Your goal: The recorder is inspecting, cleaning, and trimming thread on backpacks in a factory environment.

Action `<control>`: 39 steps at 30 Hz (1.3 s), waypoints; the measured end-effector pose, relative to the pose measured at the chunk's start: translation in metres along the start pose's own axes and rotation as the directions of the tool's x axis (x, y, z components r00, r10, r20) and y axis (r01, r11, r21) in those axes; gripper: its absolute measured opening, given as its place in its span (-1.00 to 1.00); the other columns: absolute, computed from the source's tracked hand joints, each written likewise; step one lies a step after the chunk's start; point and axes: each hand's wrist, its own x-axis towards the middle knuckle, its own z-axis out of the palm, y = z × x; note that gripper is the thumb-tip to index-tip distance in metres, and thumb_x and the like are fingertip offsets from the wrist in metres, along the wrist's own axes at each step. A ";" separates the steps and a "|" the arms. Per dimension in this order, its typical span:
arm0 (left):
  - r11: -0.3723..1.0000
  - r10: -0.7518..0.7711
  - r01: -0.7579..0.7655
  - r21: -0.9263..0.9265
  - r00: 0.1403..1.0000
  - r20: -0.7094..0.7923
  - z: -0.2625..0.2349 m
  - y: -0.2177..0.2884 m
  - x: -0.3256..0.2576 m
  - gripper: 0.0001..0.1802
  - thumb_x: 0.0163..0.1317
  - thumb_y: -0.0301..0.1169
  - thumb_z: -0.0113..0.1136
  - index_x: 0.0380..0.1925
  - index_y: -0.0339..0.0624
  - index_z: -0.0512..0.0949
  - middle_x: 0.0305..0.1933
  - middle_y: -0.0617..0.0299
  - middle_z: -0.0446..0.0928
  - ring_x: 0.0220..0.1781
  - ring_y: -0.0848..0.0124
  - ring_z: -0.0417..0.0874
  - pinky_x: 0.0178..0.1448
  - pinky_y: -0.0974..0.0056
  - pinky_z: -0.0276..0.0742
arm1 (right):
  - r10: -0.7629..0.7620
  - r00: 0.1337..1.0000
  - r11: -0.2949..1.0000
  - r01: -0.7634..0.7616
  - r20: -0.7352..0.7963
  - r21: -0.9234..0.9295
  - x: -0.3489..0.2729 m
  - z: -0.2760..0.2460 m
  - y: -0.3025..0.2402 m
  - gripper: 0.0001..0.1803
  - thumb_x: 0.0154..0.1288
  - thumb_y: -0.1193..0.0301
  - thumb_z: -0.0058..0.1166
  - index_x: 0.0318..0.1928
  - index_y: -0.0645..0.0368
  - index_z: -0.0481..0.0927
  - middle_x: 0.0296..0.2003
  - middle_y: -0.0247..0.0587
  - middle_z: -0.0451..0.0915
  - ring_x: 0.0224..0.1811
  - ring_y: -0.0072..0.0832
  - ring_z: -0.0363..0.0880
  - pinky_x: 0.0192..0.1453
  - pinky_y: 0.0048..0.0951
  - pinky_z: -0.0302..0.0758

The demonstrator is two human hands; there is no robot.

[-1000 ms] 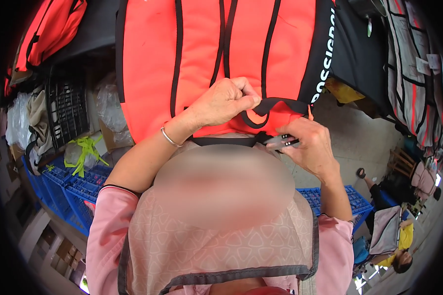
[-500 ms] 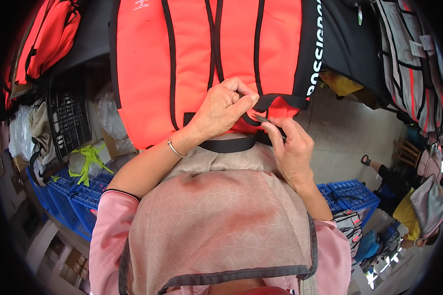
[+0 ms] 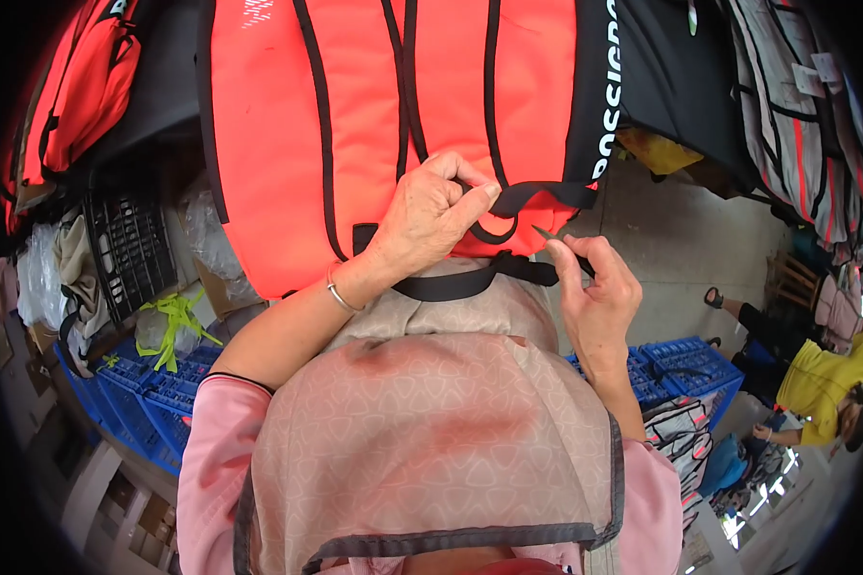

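The left hand (image 3: 427, 216) pinches a black strap (image 3: 508, 196) on an orange life vest (image 3: 393, 105). The right hand (image 3: 594, 292) grips small snips (image 3: 547, 233) between pressed fingers; a slip could nick the webbing.

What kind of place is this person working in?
Probably a garment workshop making life vests: a large orange padded vest with black trim hangs ahead, more vests hang at right, and blue plastic crates stand below.

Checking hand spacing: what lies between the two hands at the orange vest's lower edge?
In the head view, only black strap and orange vest edge lie between left hand and right hand.
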 end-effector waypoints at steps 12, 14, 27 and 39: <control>0.999 0.020 -0.021 0.042 1.000 0.019 0.001 0.001 -0.001 -0.68 0.27 -0.36 0.23 -0.64 -0.26 0.69 -0.27 0.23 0.60 -0.10 0.42 0.55 -0.01 0.32 0.47 | -0.106 0.994 0.993 0.105 0.016 0.044 0.005 0.025 -0.016 -0.82 0.14 0.42 0.35 -0.37 0.23 0.61 -0.45 -0.16 0.64 -0.43 -0.28 0.62 -0.34 -0.36 0.50; 0.998 0.024 -0.025 0.053 1.000 0.021 0.003 0.001 -0.001 -0.68 0.26 -0.36 0.23 -0.64 -0.26 0.69 -0.27 0.23 0.60 -0.10 0.42 0.55 -0.01 0.32 0.47 | -0.088 0.996 0.996 0.088 0.032 0.007 0.005 0.025 -0.016 -0.82 0.14 0.41 0.35 -0.38 0.22 0.61 -0.45 -0.18 0.64 -0.42 -0.28 0.63 -0.34 -0.35 0.50; 0.999 0.032 -0.032 0.039 0.999 0.009 -0.001 0.002 0.001 -0.53 0.25 -0.40 0.25 -0.82 -0.37 0.45 -0.27 0.19 0.60 -0.17 0.48 0.55 -0.13 0.34 0.45 | -0.194 0.977 0.981 0.192 -0.092 -0.037 0.005 0.000 0.001 -0.77 0.06 0.36 0.40 -0.34 0.17 0.63 -0.48 -0.27 0.61 -0.47 -0.36 0.55 -0.44 -0.34 0.43; 0.992 -0.127 0.127 0.002 0.989 0.077 -0.008 0.009 0.004 -0.46 0.28 -0.37 0.24 -0.87 -0.35 0.39 -0.30 0.23 0.57 -0.34 0.57 0.46 -0.27 0.40 0.37 | -0.811 0.583 0.515 0.746 0.041 -0.422 0.045 0.002 -0.003 -0.88 0.08 0.44 0.29 -0.41 0.07 0.58 -0.40 -0.42 0.57 -0.51 -0.58 0.39 -0.42 -0.47 0.21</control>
